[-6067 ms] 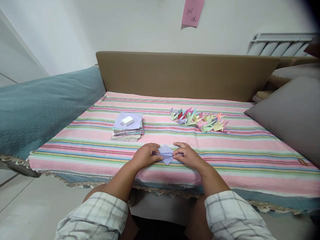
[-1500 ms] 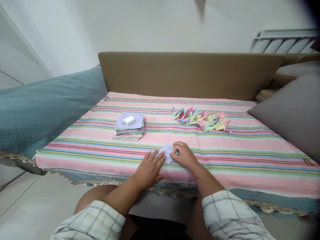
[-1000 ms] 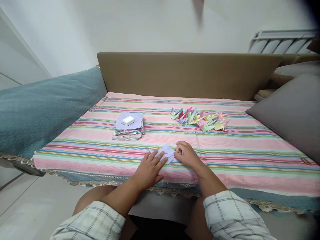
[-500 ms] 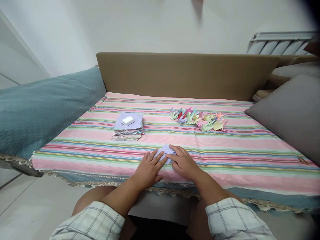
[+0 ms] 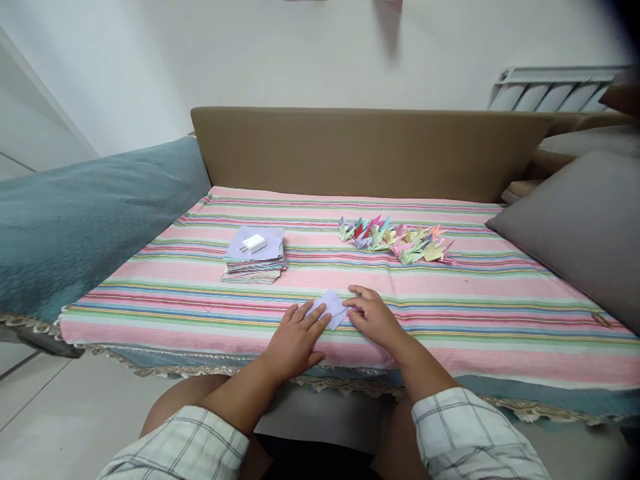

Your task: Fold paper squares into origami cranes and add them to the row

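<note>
A small folded lilac sheet of origami paper (image 5: 332, 308) lies on the striped cloth in front of me. My left hand (image 5: 296, 339) rests flat over its left side, fingers spread, with the fingertips on the paper. At the right corner of the sheet is my right hand (image 5: 373, 317), its fingers apart and slightly bent. A fingertip of that hand meets or nearly meets the paper's edge; I cannot tell which. Part of the sheet is hidden under my left fingers.
A stack of square paper (image 5: 254, 263) stands to the left, topped by a white charger plug (image 5: 253, 244). Several folded paper cranes (image 5: 395, 240) are grouped behind and to the right. A grey cushion (image 5: 580, 220) leans at the right on the striped cloth (image 5: 165, 293).
My right hand has drawn back to the right, off the paper's middle, so more of the sheet shows. The left hand stays almost in place.
</note>
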The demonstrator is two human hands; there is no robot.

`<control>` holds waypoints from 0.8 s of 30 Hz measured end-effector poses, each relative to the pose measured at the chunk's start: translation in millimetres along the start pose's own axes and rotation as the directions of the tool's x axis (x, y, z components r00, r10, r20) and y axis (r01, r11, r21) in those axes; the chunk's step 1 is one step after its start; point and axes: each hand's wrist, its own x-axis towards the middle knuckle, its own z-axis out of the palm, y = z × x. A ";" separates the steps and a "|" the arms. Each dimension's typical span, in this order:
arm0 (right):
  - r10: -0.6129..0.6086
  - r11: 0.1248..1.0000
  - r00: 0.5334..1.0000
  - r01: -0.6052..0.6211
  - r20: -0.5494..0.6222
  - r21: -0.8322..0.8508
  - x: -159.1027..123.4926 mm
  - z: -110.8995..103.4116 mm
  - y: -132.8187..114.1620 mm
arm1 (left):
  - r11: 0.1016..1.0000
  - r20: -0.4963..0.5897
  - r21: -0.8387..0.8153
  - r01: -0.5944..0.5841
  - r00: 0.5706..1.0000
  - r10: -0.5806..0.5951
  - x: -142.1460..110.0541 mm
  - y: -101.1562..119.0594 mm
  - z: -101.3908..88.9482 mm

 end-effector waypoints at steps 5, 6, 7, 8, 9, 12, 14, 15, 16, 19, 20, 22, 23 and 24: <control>0.005 1.000 1.000 -0.005 0.023 0.008 2.4 -3.3 2.2 | 1.000 -0.077 -0.003 -0.019 0.997 0.018 9.8 3.6 -4.3; 0.007 1.000 1.000 -0.007 0.020 0.007 2.9 -3.5 2.7 | 1.000 -0.095 0.004 -0.025 0.995 0.025 12.4 5.2 -3.7; 0.010 1.000 1.000 -0.010 0.019 0.010 3.4 -3.6 3.3 | 0.999 -0.106 0.012 -0.031 0.994 0.032 14.9 6.9 -2.4; 0.013 1.000 1.000 -0.013 0.020 0.013 3.9 -3.6 3.8 | 0.999 -0.113 0.020 -0.035 0.993 0.037 17.0 8.3 -0.5; 0.014 1.000 1.000 -0.014 0.024 0.011 4.3 -3.8 4.3 | 0.999 -0.116 0.026 -0.035 0.993 0.038 18.5 9.5 1.7; 0.000 1.000 0.999 0.000 0.053 -0.011 5.2 -5.6 5.9 | 0.999 -0.117 0.038 -0.028 0.993 0.032 19.6 11.2 8.2; -0.017 1.000 0.996 0.019 0.082 -0.025 6.0 -7.8 7.0 | 0.999 -0.110 0.043 -0.025 0.994 0.030 18.4 11.4 10.5; -0.024 0.999 0.995 0.027 0.096 -0.031 6.5 -8.9 7.6 | 0.999 -0.103 0.044 -0.025 0.994 0.029 17.8 11.4 10.8; -0.030 0.999 0.994 0.035 0.108 -0.039 7.0 -9.9 8.1 | 0.999 -0.093 0.043 -0.024 0.995 0.028 17.2 11.5 10.6; -0.049 0.997 0.989 0.057 0.137 -0.057 8.7 -11.7 9.7 | 1.000 -0.071 0.026 -0.010 0.997 0.011 16.9 12.4 8.0; -0.055 0.996 0.988 0.065 0.143 -0.061 9.2 -11.9 10.3 | 1.000 -0.070 0.018 -0.002 0.998 0.003 17.2 12.8 7.0; -0.066 0.995 0.987 0.077 0.146 -0.065 9.7 -11.9 11.5 | 1.000 -0.073 0.004 0.009 0.997 -0.009 17.8 13.7 5.5; -0.071 0.995 0.987 0.081 0.142 -0.065 9.8 -11.9 12.2 | 1.000 -0.074 -0.001 0.011 0.997 -0.011 18.2 14.0 5.0; -0.075 0.994 0.988 0.084 0.135 -0.062 9.6 -12.0 12.9 | 1.000 -0.074 -0.005 0.009 0.997 -0.009 18.4 14.2 4.7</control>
